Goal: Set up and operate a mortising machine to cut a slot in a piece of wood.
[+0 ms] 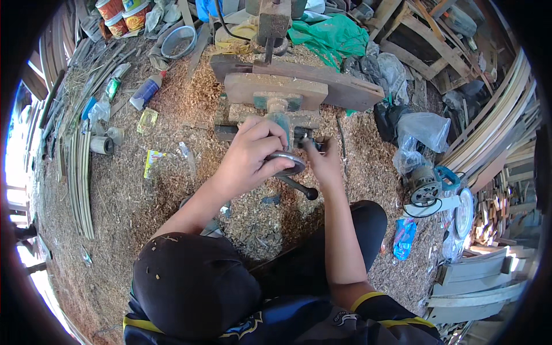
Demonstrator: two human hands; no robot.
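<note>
My left hand [253,150] is closed on the rim of a round metal handwheel [294,167], with its thumb along the near side. On the other side of the wheel, my right hand [325,165] has its thumb and curled fingers closed at a small dark handle [302,138], partly hidden by them. Below the wheel a dark lever with a ball end [311,193] sticks out. Beyond my hands, a wooden board [276,87] faces the machine's vice. Behind it lies a longer slotted wood piece [345,92] under the machine's upright bit [269,52].
Wood shavings cover the ground. A power tool with a cord [425,187] lies at right, near a blue packet [405,237] and plastic bags [422,132]. Green sheeting [330,37] is heaped behind the machine. Wooden strips [80,184], a bottle [146,91] and paint tubs [123,17] stand left.
</note>
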